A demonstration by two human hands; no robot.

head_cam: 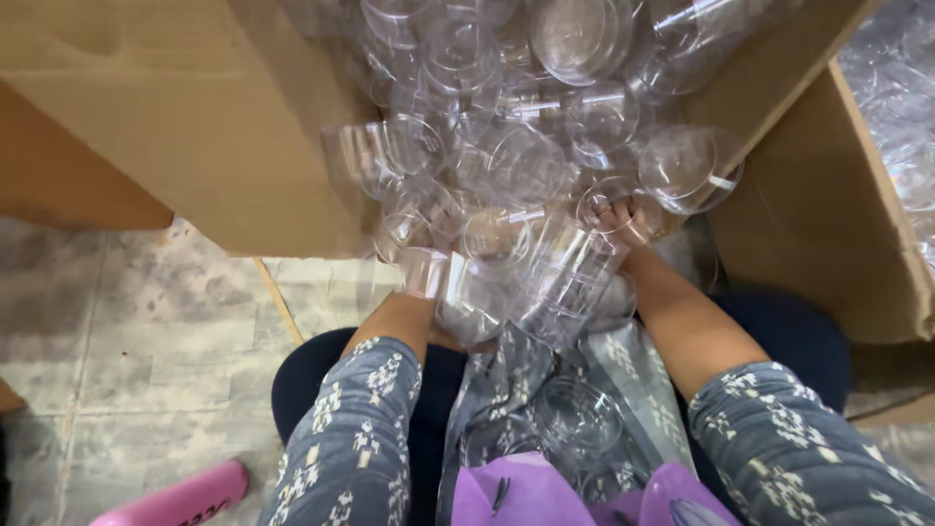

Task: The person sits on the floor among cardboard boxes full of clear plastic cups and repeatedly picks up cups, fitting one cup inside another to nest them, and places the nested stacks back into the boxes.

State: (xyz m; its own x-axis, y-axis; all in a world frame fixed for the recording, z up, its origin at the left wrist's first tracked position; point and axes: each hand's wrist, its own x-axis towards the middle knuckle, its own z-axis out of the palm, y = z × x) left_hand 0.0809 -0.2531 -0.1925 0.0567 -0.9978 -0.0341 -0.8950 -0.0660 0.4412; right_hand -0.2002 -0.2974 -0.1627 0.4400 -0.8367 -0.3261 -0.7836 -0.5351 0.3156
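Observation:
A large cardboard box lies open toward me, full of several clear plastic cups. My right hand reaches into the pile and its fingers are closed around the rim of one clear cup. My left hand is mostly hidden behind a stack of nested clear cups that it holds near my lap. Both forearms wear blue sleeves with a white pattern.
A second cardboard box with more clear cups stands at the right. More clear cups lie in my lap on patterned cloth. A pink object rests on the tiled floor at lower left. Purple plastic shows at the bottom.

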